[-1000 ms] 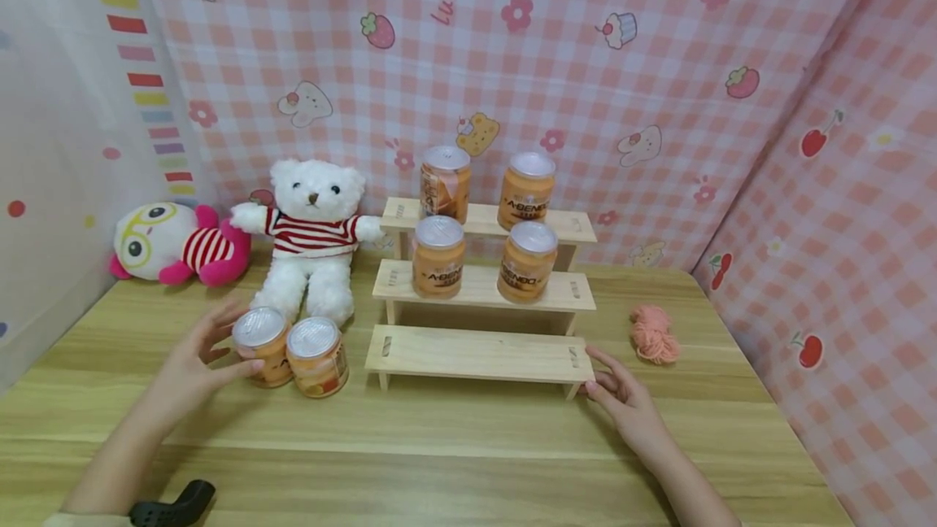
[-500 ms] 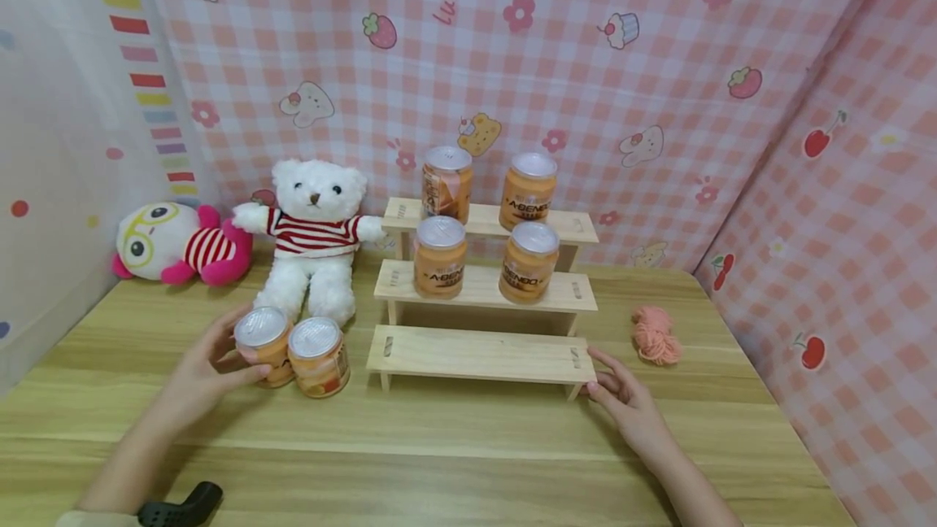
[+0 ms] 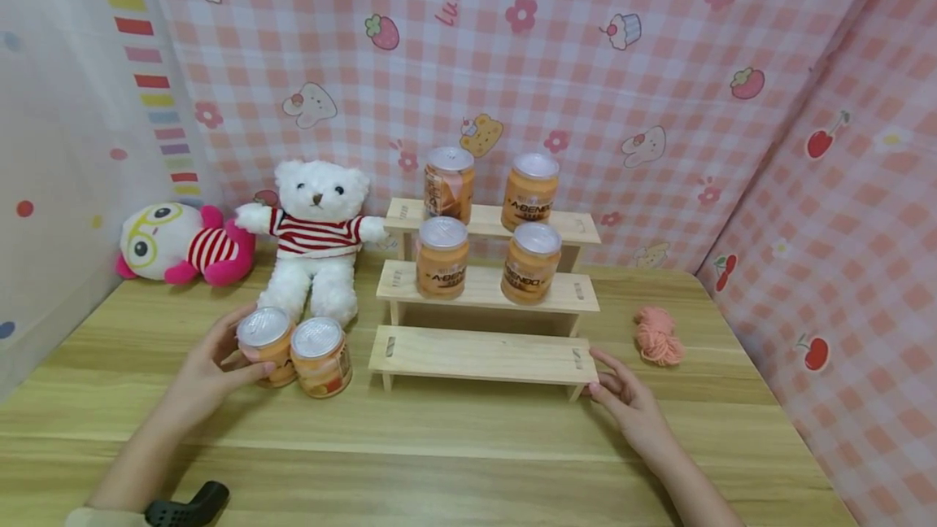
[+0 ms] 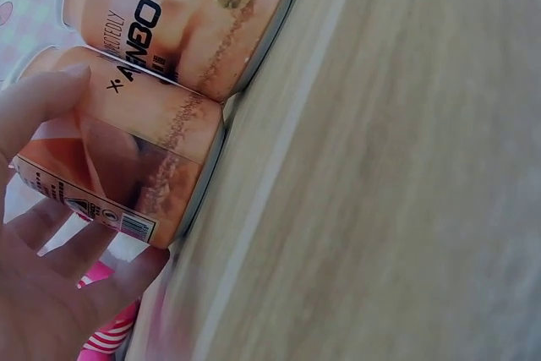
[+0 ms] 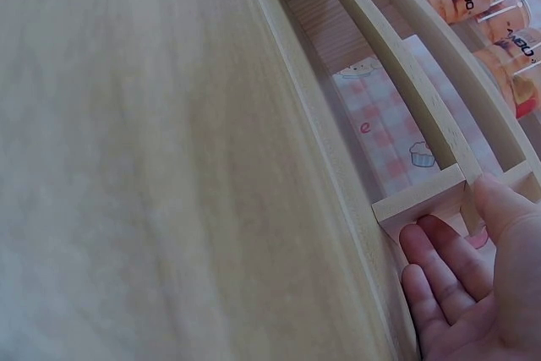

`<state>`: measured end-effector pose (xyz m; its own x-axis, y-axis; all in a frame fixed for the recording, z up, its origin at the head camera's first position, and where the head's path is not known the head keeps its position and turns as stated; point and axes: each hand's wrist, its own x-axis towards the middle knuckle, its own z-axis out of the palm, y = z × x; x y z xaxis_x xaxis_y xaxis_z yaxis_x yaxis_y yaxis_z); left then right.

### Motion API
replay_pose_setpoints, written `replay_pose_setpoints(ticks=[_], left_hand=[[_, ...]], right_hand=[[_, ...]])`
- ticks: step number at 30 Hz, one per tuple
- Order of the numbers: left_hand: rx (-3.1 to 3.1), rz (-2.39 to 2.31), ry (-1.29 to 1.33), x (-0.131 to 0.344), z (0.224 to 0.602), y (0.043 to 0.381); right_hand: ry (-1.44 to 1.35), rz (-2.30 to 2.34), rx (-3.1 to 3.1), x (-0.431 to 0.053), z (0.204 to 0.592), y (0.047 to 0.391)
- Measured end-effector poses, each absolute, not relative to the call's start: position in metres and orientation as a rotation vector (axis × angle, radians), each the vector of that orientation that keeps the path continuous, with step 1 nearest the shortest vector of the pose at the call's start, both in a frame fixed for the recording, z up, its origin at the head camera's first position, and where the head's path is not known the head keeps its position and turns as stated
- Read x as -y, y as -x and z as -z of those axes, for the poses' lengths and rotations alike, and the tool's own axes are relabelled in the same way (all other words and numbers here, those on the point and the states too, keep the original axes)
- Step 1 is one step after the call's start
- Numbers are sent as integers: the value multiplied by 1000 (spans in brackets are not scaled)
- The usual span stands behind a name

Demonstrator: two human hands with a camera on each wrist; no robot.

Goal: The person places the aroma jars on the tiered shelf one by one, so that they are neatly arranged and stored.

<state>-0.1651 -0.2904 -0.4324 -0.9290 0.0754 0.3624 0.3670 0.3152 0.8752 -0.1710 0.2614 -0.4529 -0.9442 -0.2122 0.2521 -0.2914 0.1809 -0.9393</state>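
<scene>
Because the left can [image 3: 268, 347] stands right against its neighbour, the left hand [image 3: 208, 379] takes it from the outer side: thumb across the near face, the other fingers round the far side. Left wrist view shows these fingers spread apart, tips toward the base, so the can is held between them and the thumb. Location: upright on the table [image 3: 439, 466], touching the second can [image 3: 322, 358], just in front of the white bear [image 3: 316, 254].

Right hand [image 3: 629, 407] is at the right end of the lowest tier of the wooden stand [image 3: 483, 354]; thumb at the front corner, fingers bent, close together, against the leg. Probable reason: steadying a light frame. Firmness cannot be told.

Four cans [image 3: 534, 267] stand two per tier on the middle and top tiers, spaced in rough columns. Judged reason: balanced load, lids and labels visible. Top-left one shows a different side of its label.

Versus one second ago: left thumb and fingers lie closer about the left can, which has not left its spot. Right hand, wooden stand and four cans match the earlier frame; the whole scene sits slightly further right, attributed to camera movement.
</scene>
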Motion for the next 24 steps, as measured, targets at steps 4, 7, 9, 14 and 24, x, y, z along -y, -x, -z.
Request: replay_pose_setpoints(ticks=[4,7,9,14,24], left_hand=[[2336,1606,385,291,433,166],[2339,1573,357,291,432,165],[2335,1559,337,291,431,164],[2316,1535,285,294,425,163],[2305,1482,212,296,405,162]], right_hand=[[-512,-1905,2361,-262,453,171],[-510,-1904,2362,-263,453,171],[-504,-1903,2368,-262,453,171],[-480,-1896,2377,-262,453,171],[-490,-1911,2357,-263,455,172]])
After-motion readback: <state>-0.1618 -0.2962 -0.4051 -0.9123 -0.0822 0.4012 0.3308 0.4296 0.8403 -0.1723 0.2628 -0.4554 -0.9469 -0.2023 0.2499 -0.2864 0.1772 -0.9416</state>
